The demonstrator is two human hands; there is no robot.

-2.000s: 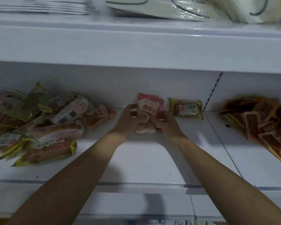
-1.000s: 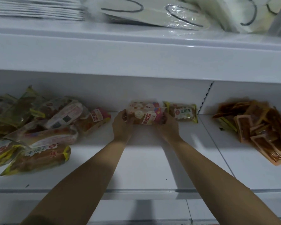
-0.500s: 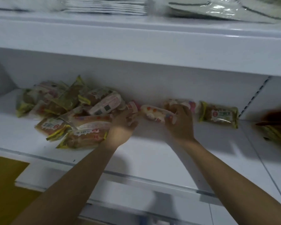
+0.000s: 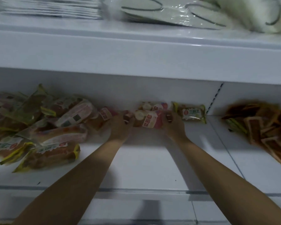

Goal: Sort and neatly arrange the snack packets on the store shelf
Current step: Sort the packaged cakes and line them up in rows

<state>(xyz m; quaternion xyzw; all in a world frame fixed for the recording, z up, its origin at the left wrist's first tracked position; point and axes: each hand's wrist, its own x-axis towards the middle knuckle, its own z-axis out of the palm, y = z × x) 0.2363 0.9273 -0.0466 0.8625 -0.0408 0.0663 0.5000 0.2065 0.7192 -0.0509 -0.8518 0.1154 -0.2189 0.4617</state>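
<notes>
Both hands hold one pink and white snack packet (image 4: 147, 120) by its ends near the back of the white shelf (image 4: 146, 161). My left hand (image 4: 120, 125) grips its left end and my right hand (image 4: 173, 125) grips its right end. A second pink packet (image 4: 152, 106) lies just behind it against the back wall. To the right of them lies a yellow-edged brown packet (image 4: 191, 113). A loose heap of mixed packets (image 4: 39, 125) covers the shelf's left part.
A pile of orange-brown flat packets (image 4: 266, 129) lies in the right shelf bay, past a seam in the shelf. The upper shelf (image 4: 136, 51) overhangs closely and carries plastic-wrapped goods (image 4: 177, 12). The shelf's front lip (image 4: 136, 190) runs below my forearms.
The view has swung back to the right. Both hands have brought a pink packet in front of the one at the back wall and now hold it by both ends.
</notes>
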